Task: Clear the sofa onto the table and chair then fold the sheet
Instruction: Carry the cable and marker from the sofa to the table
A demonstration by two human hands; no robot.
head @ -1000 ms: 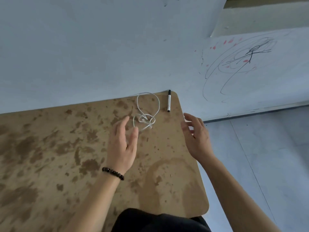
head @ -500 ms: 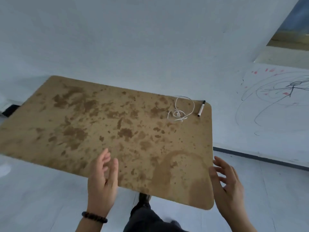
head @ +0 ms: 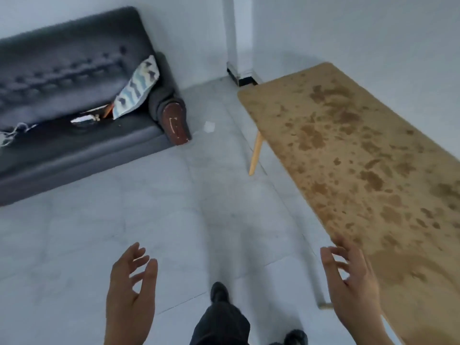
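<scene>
A dark grey sofa (head: 74, 140) stands at the upper left against the wall. On its seat lie a blue-and-white patterned cushion (head: 137, 87) leaning on the armrest, some small items (head: 86, 118) and a white cord (head: 11, 135) at the left edge. The stained wooden table (head: 361, 155) runs along the right side. My left hand (head: 130, 287) and my right hand (head: 351, 277) hang in front of me with loosely spread fingers, both holding nothing. My right hand is over the table's near edge.
Grey tiled floor (head: 149, 220) lies between the sofa and the table. A small white scrap (head: 209, 126) lies on the floor near the sofa's armrest. My dark trouser leg and shoe (head: 220, 292) show at the bottom. A white wall corner (head: 231, 33) stands behind.
The view has swung left from the table's far corner, with its white cable and marker, toward the sofa. Both hands have dropped away from the table top and stay empty.
</scene>
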